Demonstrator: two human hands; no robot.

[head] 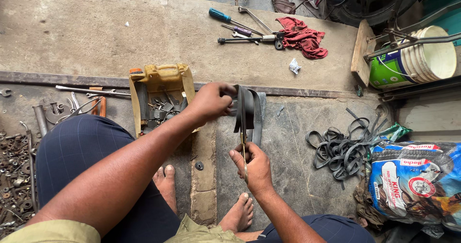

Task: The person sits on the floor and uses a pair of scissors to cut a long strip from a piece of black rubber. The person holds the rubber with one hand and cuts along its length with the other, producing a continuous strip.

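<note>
Cutting rubber tube, held up over the floor.
Left hand (211,101) pinches folded black rubber tube (248,113) at its top; right hand (254,166) closed on scissors (244,149), blades mostly hidden against the rubber. Cut strips (343,149) piled right.

Blue and white printed sack (415,183) lying at right, round white bucket with green-blue label (390,67) beyond it

left hand (210,101) raised, fingers pinched, right hand (252,163) lower, fingers curled
</note>
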